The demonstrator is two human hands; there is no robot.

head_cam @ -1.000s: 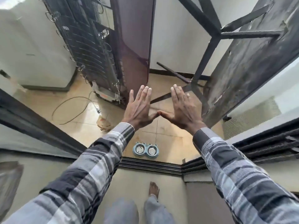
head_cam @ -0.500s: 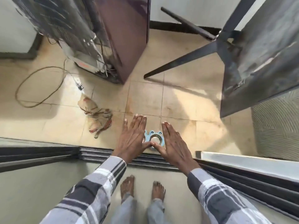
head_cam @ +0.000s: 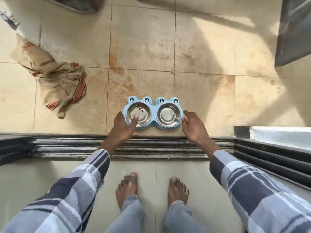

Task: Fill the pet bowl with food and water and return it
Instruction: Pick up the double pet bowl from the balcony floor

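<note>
Floor: beige tiles (head_cam: 202, 47) beyond a dark sliding-door track (head_cam: 151, 145); a crumpled cloth (head_cam: 58, 81) lies far left of the work.
Pet bowl: the blue double pet bowl (head_cam: 152, 113) sits on the tiles just past the track, its long axis running left to right across the person's front.
Contents: left steel cup (head_cam: 139, 113) has a few dark crumbs, right steel cup (head_cam: 168, 115) looks bare; neither is filled.
Left hand: the left hand (head_cam: 124, 125) is at the bowl's left end, thumb curled over the rim into the left cup, fingers apparently under the edge, so it pinches that end.
Right hand: the right hand (head_cam: 193, 126) is spread, fingers relaxed, beside the right end, touching or nearly so; nothing gripped.
Reach: both hands flank the bowl evenly, one per end.
Judgement: a level two-handed lift looks next, once the right hand closes.
</note>
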